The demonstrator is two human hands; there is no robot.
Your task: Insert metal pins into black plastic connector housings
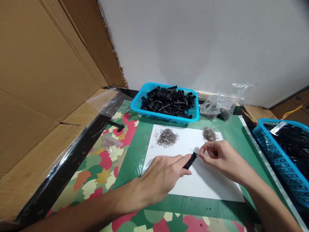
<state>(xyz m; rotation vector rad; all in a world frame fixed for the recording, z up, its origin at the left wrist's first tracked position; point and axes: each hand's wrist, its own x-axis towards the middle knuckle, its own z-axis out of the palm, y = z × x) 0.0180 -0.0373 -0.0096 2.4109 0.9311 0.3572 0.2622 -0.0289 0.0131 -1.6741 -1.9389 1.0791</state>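
Green sheeting (135, 149) covers the middle of the work surface, with patterned paper (96, 170) showing on the left and along the near edge, and a white sheet of paper (188, 138) laid on top. Brown cardboard (43, 58) stands on the left, and a pale wall (193, 42) closes off the far side. Against the far side sits a blue basket (164, 118) heaped with black pieces (169, 101); clear bags (224, 109) with small metal bits lie to its right, and another basket (277, 154) stands at the far right. One loose black piece (118, 125) rests on the left. Two piles of small metal parts lie at the far side of the paper: a broad left pile (167, 137) and a smaller right pile (209, 134). Above the paper, between the hands, is a black plastic part (190, 161), its far end just beside the right fingertips. The left hand (165, 170) grips it between thumb and fingers, palm down. The right hand (224, 158) is curled, thumb and forefinger nearly together, holding a thin metal piece (211, 148) too small to identify.
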